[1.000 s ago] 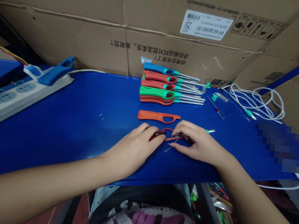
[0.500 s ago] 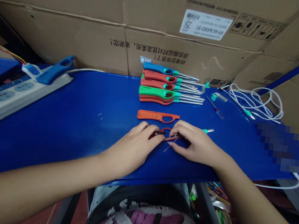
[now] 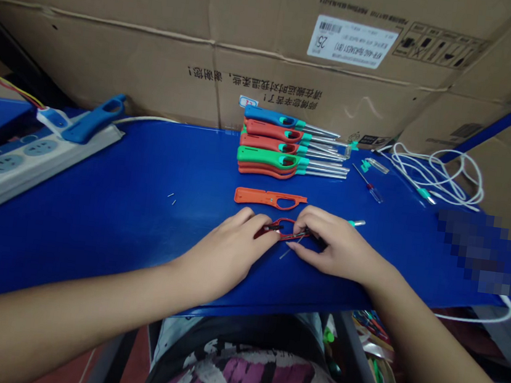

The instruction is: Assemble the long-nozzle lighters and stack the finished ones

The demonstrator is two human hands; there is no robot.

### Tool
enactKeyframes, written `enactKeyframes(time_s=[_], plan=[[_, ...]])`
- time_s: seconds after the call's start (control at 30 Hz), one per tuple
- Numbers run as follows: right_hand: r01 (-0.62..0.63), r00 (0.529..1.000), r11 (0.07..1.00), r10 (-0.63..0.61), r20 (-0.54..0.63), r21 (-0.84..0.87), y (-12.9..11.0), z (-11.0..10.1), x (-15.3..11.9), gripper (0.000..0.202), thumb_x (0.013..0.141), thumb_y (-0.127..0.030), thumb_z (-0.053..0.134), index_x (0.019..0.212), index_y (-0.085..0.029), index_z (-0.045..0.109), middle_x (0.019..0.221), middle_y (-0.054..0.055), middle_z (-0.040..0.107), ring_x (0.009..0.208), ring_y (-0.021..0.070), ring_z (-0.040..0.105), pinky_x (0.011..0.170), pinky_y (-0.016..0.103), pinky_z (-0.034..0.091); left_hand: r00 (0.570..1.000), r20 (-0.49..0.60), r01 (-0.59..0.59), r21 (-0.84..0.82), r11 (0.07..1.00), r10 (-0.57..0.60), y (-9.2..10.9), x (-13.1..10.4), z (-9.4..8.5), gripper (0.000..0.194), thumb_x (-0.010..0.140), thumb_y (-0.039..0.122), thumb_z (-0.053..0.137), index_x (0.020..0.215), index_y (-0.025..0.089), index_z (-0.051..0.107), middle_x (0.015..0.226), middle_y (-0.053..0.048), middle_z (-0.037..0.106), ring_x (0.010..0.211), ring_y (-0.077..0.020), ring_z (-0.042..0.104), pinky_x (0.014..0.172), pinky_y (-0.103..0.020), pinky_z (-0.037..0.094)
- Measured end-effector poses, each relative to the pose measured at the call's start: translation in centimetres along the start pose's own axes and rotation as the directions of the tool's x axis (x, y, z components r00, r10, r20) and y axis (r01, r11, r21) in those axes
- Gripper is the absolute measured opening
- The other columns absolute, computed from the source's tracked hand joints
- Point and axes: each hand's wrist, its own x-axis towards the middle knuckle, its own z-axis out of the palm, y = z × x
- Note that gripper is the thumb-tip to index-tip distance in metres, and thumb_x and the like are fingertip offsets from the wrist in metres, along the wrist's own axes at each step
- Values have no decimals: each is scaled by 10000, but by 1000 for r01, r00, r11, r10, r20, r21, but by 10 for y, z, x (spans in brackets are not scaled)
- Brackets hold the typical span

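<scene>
Near the table's front edge, my left hand [image 3: 235, 252] is closed around the left end of a red lighter casing [image 3: 287, 221]. Black parts and a wire show inside the casing's open side. My right hand [image 3: 330, 244] pinches at the casing's right end; what sits between its fingertips is too small to tell. A thin metal piece [image 3: 286, 253] sticks out below the right fingertips. Just behind the hands lies an orange casing half [image 3: 255, 197]. A silver tube with a teal collar [image 3: 357, 224] shows past my right hand.
Stacked lighters [image 3: 266, 157] lie at the back, beside a small screwdriver [image 3: 370, 186] and a coiled white cable [image 3: 443, 177]. At left, a blue lighter handle [image 3: 91, 121] rests on a power strip [image 3: 21, 166]. Two small pins [image 3: 173, 202] lie left of centre. Cardboard [image 3: 160, 55] stands behind.
My right thumb and fingers have shifted slightly to the right along the red casing. My left hand keeps its grip in nearly the same place.
</scene>
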Motion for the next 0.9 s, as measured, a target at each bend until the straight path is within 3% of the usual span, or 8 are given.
enactKeyframes(time_s=[0.33, 0.6, 0.67, 0.77, 0.9], plan=[[71, 997, 997, -72, -28, -22, 3, -1, -1, 103, 911, -284, 656, 937, -202, 599, 910, 35, 618, 754, 137, 557, 657, 259, 450, 999, 25, -26, 67, 997, 25, 0, 0, -5, 332, 1005, 125, 426, 1265, 163, 627, 1222, -128, 597, 1059, -276, 503, 919, -454, 537], [108, 994, 994, -109, -31, -31, -1, -4, -4, 96, 946, -276, 602, 1004, -209, 638, 973, 57, 655, 862, 165, 627, 755, 294, 517, 999, 5, -33, 94, 995, 32, -1, 1, -4, 341, 1011, 137, 427, 1285, 177, 625, 1244, -116, 602, 1028, -260, 526, 898, -436, 554], [68, 994, 996, -72, -84, -51, 1, -13, -4, 142, 948, -271, 591, 1072, -225, 642, 1020, 57, 664, 837, 161, 636, 741, 296, 529, 999, 1, -40, 108, 993, 40, -2, 0, -5, 356, 1008, 132, 433, 1311, 179, 615, 1265, -117, 601, 1044, -261, 537, 900, -433, 558], [-69, 970, 967, 8, -241, -245, 20, -37, -2, 169, 940, -289, 573, 1080, -243, 656, 1118, 78, 663, 901, 210, 654, 751, 351, 539, 999, -7, -51, 124, 991, 52, -3, 0, -6, 380, 1002, 121, 444, 1341, 183, 604, 1299, -123, 596, 1076, -268, 555, 894, -434, 567], [-378, 887, 799, 167, -431, -468, 80, -80, -2, 183, 917, -292, 539, 1002, -221, 684, 1136, 128, 647, 1096, 324, 614, 890, 447, 513, 999, 19, -53, 130, 990, 51, -3, 0, -8, 409, 987, 99, 460, 1366, 176, 593, 1309, -135, 606, 1109, -283, 574, 884, -441, 576]])
